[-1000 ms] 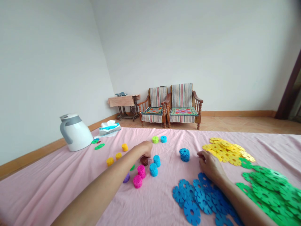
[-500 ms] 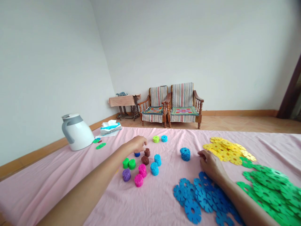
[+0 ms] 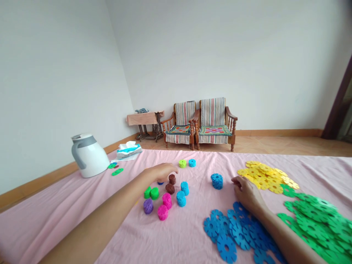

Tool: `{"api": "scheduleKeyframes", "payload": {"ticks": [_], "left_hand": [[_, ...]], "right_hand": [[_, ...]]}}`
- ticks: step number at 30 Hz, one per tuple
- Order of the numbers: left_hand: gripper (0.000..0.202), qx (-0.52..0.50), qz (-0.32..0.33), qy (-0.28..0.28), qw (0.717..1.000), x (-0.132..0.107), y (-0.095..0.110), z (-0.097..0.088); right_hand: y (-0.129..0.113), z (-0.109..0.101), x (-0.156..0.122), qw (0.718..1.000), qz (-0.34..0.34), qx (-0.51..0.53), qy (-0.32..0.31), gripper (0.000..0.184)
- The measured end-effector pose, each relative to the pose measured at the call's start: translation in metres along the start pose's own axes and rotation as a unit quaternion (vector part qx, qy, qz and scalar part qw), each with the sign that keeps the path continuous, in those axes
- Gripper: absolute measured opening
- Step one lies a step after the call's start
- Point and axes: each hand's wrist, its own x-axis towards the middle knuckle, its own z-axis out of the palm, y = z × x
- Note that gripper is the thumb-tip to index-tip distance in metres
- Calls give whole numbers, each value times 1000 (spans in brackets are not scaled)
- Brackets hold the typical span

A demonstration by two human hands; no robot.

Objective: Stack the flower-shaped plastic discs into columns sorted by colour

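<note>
Partly, left hand (image 3: 162, 171) hides dark-blue piece (image 3: 160, 183).

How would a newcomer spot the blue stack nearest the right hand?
On the pink cloth, find the blue disc pile. Just beyond it, left of the right hand, stands the blue stack, wider than the light-blue stacks.

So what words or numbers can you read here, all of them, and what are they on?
None I can read.
Tissue pack: printing on its side, too small and blurred.
Jug and interlocking flower discs: no writing I can make out.
</note>
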Motion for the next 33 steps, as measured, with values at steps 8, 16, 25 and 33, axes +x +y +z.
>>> {"api": "scheduleKeyframes", "payload": {"ticks": [8,16,25,33], "left_hand": [[51,18,73,-36,997,13,-6,12],[32,18,81,-19,996,14,-3,14],[37,30,73,9,997,10,-1,13],[23,35,42,44,998,-19,-1,-12]], "right_hand": [[-5,-3,-2,1000,-1,-4,12,28],[-5,-2,-2,1000,-6,-2,15,28],[-4,-1,-2,1000,-7,-4,25,27],[-2,0,-2,1000,-12,-5,26,28]]}}
